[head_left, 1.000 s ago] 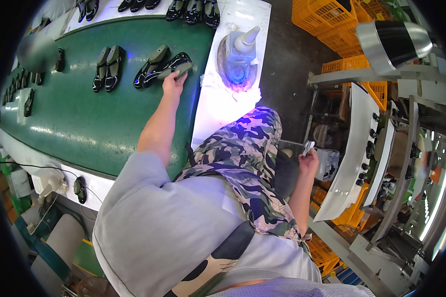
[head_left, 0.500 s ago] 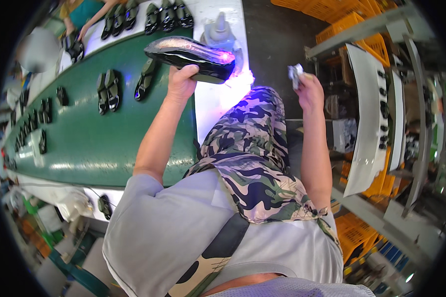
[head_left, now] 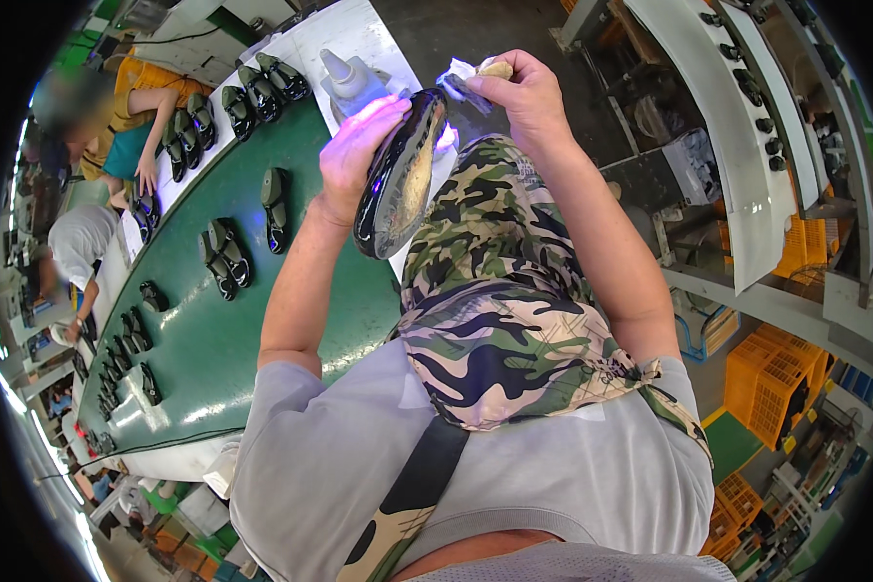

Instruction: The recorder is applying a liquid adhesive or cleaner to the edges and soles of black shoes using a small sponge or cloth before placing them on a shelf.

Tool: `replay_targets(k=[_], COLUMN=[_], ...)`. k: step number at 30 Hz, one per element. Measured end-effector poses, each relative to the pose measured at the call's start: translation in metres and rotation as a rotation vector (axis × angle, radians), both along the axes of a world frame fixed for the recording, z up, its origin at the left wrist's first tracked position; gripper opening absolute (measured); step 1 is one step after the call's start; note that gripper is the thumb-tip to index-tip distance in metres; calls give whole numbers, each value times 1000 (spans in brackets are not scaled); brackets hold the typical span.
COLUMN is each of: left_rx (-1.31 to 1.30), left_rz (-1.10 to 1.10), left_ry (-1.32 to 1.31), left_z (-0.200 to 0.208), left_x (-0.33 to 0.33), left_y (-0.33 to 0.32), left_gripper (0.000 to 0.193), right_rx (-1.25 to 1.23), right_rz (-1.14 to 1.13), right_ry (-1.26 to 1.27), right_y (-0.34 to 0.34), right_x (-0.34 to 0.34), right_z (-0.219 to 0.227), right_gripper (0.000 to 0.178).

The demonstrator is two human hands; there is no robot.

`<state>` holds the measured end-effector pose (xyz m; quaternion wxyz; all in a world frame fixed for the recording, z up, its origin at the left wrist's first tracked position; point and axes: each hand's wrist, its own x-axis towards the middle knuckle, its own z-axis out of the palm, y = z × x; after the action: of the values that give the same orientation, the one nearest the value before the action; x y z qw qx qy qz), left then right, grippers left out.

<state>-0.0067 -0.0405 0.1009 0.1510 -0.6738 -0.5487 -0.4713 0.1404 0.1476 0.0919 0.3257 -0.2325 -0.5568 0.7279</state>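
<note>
My left hand point(head_left: 352, 160) grips a glossy black shoe point(head_left: 395, 179) from its left side. The shoe is tilted nearly upright, its pale unsoled underside turned toward the right. Pinched in the fingers of my right hand point(head_left: 532, 105) is a small crumpled whitish cloth point(head_left: 458, 76), with a tan bit at the fingertips. The cloth is close to the shoe's upper end; whether they touch I cannot tell. A pale squeeze bottle point(head_left: 347, 78) with a cone tip stands behind the shoe on the white table edge.
Several black shoes point(head_left: 274, 209) rest on the green tabletop point(head_left: 310, 281), with more along its white far border. Co-workers point(head_left: 145, 112) sit at the far left. A metal rack with white sheets point(head_left: 718, 145) and orange crates point(head_left: 771, 383) stand on the right.
My left hand has turned the shoe from lying sideways to nearly upright, underside now showing. My right hand has moved left and up, bringing the cloth close to the shoe. The view has shifted.
</note>
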Motion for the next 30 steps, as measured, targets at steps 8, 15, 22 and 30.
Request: replay_targets(k=[8,15,22,30], left_rx=[-98,-192,-629,-1071], left_rz=[-57,-63,-22,-113], left_ry=[-59,-56,-207,-342], left_z=[-12,-8,-23,-7], left_x=[9,19,20,9], left_y=[22,35,41,39], left_gripper=[46,57,56,59], right_rx=[-217,-61,201,448], right_rz=[23,63,29,-17], right_ry=[8,30,-71,5], right_y=[-8,-11,-3,3], right_x=[18,40,51,41], right_z=[-5,25,49,47], right_gripper=[22,21,19,16])
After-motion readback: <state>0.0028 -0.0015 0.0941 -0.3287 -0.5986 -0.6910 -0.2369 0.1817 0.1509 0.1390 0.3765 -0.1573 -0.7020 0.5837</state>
